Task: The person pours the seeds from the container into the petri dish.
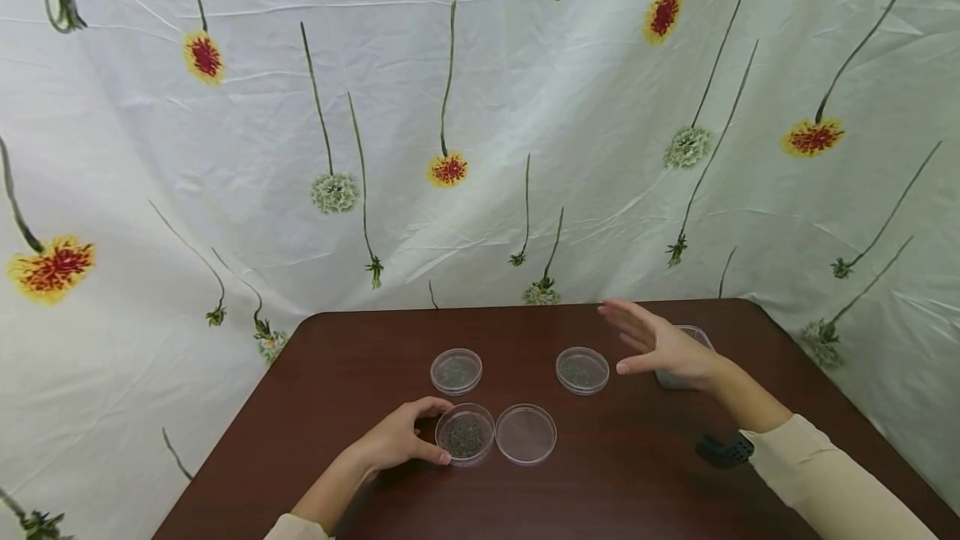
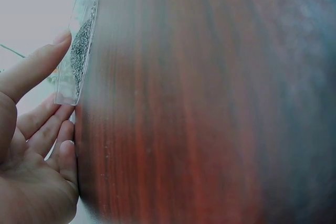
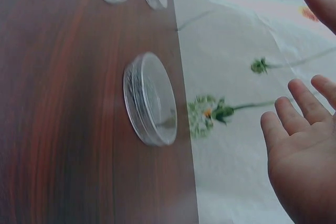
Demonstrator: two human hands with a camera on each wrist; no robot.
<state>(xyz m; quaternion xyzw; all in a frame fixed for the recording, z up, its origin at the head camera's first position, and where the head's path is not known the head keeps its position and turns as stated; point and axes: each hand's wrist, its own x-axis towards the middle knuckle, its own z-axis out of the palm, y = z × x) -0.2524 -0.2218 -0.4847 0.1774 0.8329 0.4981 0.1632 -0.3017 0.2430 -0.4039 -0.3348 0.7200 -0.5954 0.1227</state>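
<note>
My left hand (image 1: 397,436) holds the side of a round clear petri dish (image 1: 465,435), thumb at the near edge and fingers at the far edge. Dark small grains lie in this dish, also seen edge-on in the left wrist view, where the thumb (image 2: 47,59) meets its wall. Right beside it on the table is a clear, shallow round dish part (image 1: 527,435) with no grains showing. My right hand (image 1: 663,348) is raised over the back right of the table, fingers extended, holding nothing. To its left stands a covered petri dish (image 1: 582,370).
Another petri dish (image 1: 456,371) stands behind the held one. A clear plastic container (image 1: 693,336) is partly hidden behind the right hand. The dark brown table (image 1: 615,482) ends at a white flowered cloth (image 1: 480,248) hanging behind it. A black strap (image 1: 723,450) shows by the right sleeve.
</note>
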